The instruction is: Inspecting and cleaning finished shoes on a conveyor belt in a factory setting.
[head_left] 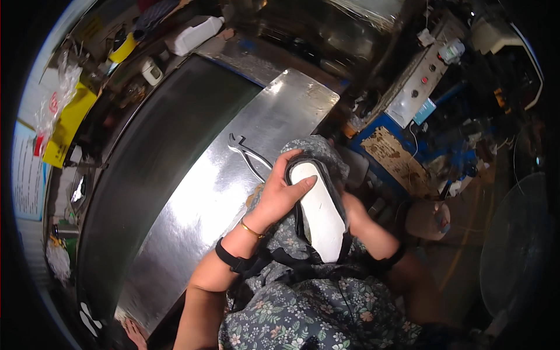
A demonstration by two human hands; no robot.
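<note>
A dark shoe upper with a long white sole board facing up is held above my lap. My left hand is closed around its far left end, the thumb pressed flat on the white board. On the shoe's right side is my right hand, blurred, its fingers hidden behind the shoe. Steel pincers lie on the shiny metal tabletop, just beyond my left hand. A floral apron covers my lap, and patterned cloth also shows behind the shoe.
A dark curved belt runs along the table's left. Another person's hand rests at the lower left edge. A white bottle lies at the far left. On the right stand a control box with buttons and a bucket.
</note>
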